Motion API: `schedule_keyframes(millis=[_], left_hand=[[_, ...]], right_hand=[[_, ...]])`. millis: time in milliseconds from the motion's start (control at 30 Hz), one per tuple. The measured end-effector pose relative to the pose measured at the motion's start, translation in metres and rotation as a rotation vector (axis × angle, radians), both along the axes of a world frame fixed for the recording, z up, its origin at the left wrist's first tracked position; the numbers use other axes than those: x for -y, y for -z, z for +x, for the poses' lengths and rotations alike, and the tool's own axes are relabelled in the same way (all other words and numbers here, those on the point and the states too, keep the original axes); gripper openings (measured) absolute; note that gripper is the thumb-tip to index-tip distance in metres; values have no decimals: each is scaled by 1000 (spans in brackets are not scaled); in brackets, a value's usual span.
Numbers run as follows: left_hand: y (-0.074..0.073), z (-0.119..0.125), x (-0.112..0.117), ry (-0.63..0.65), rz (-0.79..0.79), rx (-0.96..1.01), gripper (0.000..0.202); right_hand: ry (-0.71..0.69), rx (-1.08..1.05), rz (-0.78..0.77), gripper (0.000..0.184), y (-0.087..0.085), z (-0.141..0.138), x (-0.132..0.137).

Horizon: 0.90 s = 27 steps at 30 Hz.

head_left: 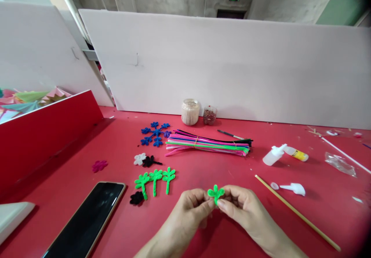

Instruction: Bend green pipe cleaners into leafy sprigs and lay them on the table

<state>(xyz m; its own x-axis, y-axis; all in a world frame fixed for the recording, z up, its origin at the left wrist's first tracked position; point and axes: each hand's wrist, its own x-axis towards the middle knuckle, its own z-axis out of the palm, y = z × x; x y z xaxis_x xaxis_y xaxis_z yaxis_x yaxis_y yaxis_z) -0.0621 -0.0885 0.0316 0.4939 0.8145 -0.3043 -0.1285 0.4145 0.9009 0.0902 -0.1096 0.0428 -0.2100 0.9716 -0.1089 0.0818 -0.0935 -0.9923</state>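
Between my hands is a green pipe cleaner flower [216, 193], its looped petals pointing up and its lower part hidden by my fingers. My left hand [193, 207] pinches it from the left side. From the right, the thumb and fingers of my right hand [242, 206] are closed on it too. To the left lie several green pipe cleaner flowers with twisted stems [155, 179]. A black flower [136, 198] touches the lowest of them. Behind these rest a white flower [140, 158] and a black stemmed one [149, 161].
A bundle of coloured pipe cleaners [208, 144] lies beyond my hands, beside a blue snowflake shape [156, 133]. At right are a glue bottle [274, 155], a nozzle cap [295, 189] and a wooden stick [298, 213]. A phone [87, 219] lies left; jars [190, 112] stand by the white partition.
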Motion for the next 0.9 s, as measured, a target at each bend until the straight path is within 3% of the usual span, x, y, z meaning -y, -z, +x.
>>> schedule_keyframes(millis=[167, 367, 667, 767, 900], left_hand=[[2, -1, 0, 13, 1, -2, 25], [1, 1, 1, 32, 43, -78, 27], [-7, 2, 2, -2, 334, -343, 10], [-10, 3, 4, -14, 437, -442, 13], [-15, 0, 2, 78, 637, -549, 23]], right_hand=[[8, -70, 21, 9, 5, 0, -1], [34, 133, 79, 11, 1, -1, 3], [52, 294, 112, 10, -4, -8, 7], [79, 369, 114, 10, -3, -12, 8], [99, 457, 115, 8, 0, -15, 7]])
